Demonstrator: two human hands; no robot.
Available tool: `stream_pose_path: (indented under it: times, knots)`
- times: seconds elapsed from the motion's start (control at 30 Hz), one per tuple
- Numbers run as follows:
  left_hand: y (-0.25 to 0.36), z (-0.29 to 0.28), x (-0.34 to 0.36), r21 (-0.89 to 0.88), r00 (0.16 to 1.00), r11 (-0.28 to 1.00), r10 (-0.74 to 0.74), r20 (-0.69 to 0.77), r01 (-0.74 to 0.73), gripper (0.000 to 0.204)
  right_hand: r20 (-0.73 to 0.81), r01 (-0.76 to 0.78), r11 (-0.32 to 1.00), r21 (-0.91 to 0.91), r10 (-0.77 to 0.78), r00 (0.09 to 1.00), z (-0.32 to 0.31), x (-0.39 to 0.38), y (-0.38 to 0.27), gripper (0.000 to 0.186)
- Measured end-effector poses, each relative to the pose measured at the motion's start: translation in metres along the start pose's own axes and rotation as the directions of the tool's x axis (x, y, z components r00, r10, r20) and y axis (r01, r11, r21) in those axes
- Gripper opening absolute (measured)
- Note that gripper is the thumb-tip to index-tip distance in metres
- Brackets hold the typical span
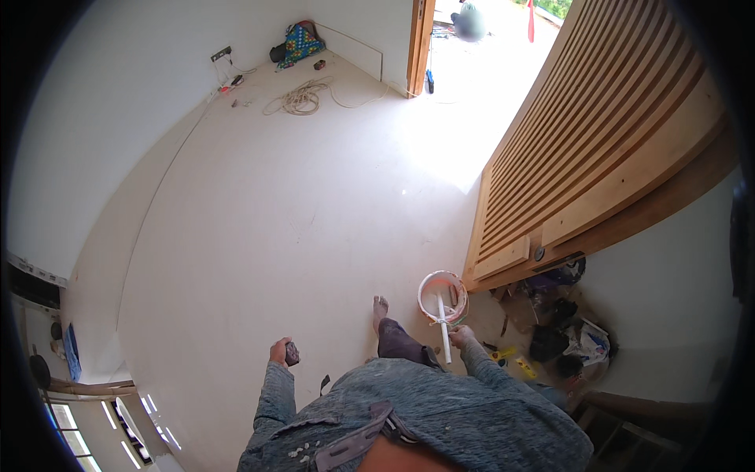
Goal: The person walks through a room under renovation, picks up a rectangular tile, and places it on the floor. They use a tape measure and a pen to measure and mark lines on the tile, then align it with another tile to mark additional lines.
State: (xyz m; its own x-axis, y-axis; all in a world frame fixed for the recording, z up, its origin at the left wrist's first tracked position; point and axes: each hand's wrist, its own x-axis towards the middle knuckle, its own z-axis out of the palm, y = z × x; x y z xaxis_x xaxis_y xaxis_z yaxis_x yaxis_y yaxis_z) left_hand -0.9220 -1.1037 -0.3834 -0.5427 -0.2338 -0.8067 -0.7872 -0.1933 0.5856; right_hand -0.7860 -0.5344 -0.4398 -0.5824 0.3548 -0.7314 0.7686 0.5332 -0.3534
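Note:
My left hand (279,351) is closed around a small dark reddish-brown block (292,353), held out to the left of my body. At my right side, my right hand (462,336) is closed at the near edge of a round bucket (422,293), apparently on its handle. The bucket has a whitish, smeared rim and an orange-pink inside. A white stick (447,350) leans out over the near rim, right beside my fingers; whether they also grip it is hidden. My bare foot (381,305) is on the floor left of the bucket.
A slatted wooden door (586,149) stands open on the right. Behind it lie a bag and several dark items (549,342). Coiled cable (297,99) and a colourful cloth bag (299,46) are on the pale floor (259,212) far ahead. Beyond the doorway is a blurred person (469,22).

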Motion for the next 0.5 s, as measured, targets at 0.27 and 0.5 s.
stream_pose_path:
  times: [0.27, 0.5]
  knots:
    - [0.112, 0.169, 0.126, 0.751, 0.974, 0.621, 0.177, 0.142, -0.222, 0.039, 0.169, 0.073, 0.923, -0.377, -0.009, 0.986, -0.049, 0.122, -0.054, 0.029]
    - [0.193, 0.249, 0.208, 0.905, 0.912, 0.138, 0.136, 0.386, -0.403, 0.046, -0.071, -0.087, 0.973, 0.212, 0.104, 0.992, -0.184, 0.266, -0.21, 0.03]
